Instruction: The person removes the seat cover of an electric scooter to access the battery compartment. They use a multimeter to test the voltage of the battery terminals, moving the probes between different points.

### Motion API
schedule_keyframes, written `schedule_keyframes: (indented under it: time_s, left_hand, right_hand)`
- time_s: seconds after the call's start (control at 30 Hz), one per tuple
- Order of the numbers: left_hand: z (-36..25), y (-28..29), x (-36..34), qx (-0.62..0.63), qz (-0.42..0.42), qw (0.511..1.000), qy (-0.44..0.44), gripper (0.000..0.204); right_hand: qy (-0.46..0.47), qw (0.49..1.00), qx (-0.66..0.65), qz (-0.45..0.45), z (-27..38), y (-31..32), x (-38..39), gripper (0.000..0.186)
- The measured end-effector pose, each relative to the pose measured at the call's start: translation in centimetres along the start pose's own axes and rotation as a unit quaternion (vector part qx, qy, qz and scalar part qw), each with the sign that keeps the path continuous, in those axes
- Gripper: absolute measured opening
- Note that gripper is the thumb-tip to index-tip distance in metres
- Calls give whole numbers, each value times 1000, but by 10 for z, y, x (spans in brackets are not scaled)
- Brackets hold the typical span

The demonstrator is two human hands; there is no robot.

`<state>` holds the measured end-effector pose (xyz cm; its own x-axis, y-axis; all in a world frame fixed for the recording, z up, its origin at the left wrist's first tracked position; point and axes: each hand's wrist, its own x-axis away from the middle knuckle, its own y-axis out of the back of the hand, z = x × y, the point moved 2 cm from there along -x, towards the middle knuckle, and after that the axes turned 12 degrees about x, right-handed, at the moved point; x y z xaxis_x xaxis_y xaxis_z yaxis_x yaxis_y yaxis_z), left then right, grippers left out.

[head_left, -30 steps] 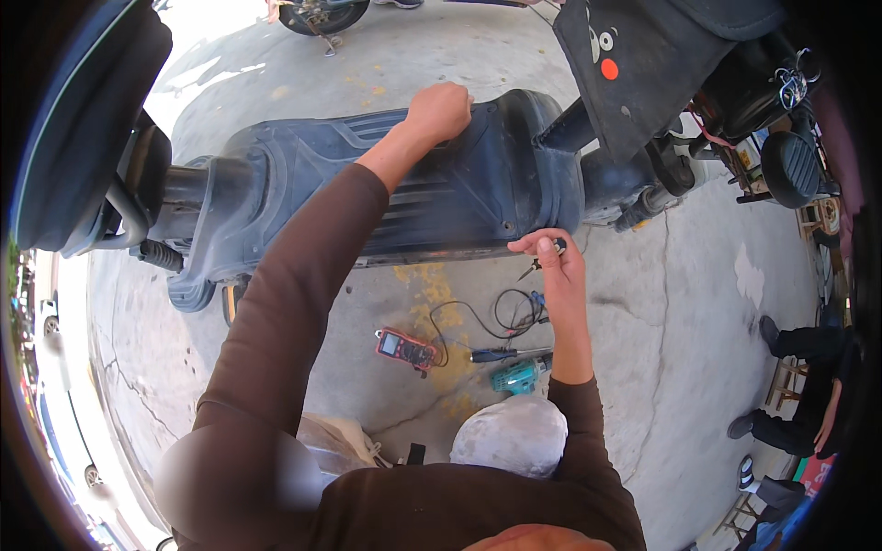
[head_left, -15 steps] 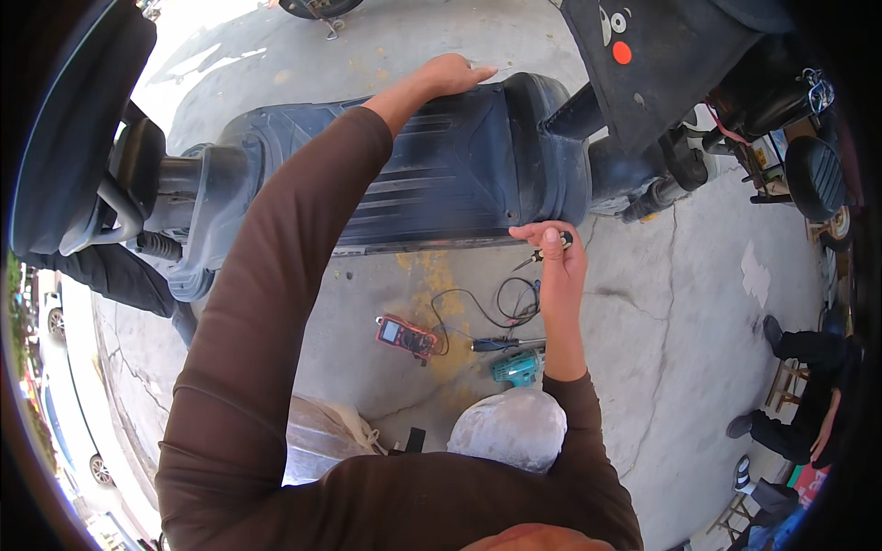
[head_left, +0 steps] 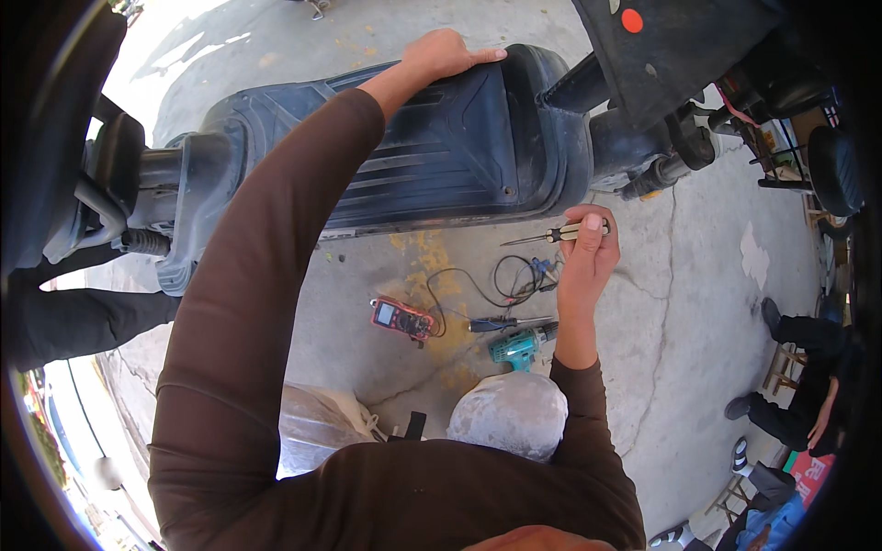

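Observation:
Across the top lies the black ribbed footboard (head_left: 432,151) of a scooter. My left hand (head_left: 443,53) grips its far edge, thumb stretched along the rim and fingers hidden over the side. My right hand (head_left: 588,250) is closed round a small screwdriver (head_left: 556,234) with a cream and black handle. Its thin shaft points left, just off the near edge of the footboard. Near that edge's right end, a small hole or screw (head_left: 508,191) shows in the footboard.
On the concrete below lie a red multimeter (head_left: 401,317) with black leads (head_left: 467,274), a larger screwdriver (head_left: 491,324) and a teal power drill (head_left: 516,347). A dark flap (head_left: 680,60) hangs at the scooter's front. People sit on stools at right; a dark-trousered leg (head_left: 101,317) stands at left.
My right hand has drawn back to the right from the footboard's near edge, bringing the screwdriver into fuller view. My left hand stays on the far edge. The view has shifted slightly.

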<state>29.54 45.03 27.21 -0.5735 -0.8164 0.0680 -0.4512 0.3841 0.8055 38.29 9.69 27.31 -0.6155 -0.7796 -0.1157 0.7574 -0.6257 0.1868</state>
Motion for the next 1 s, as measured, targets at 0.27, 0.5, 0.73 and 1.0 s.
schedule_keyframes:
  time_s: [0.27,0.5,0.73,1.0]
  left_hand:
    - [5,5,-3,79,-21,996,-34,88]
    - [13,1,-9,136,6,990,-41,80]
    - [7,2,-2,89,11,995,-52,77]
    - [-2,-3,24,-41,-150,950,-270,45]
  right_hand:
    - [168,964,202,-51,35,-7,-1,15]
    - [-61,987,125,80,42,-9,-28,15]
    - [-102,988,68,97,55,-15,-42,16]
    - [-72,992,31,98,37,-17,-37,11]
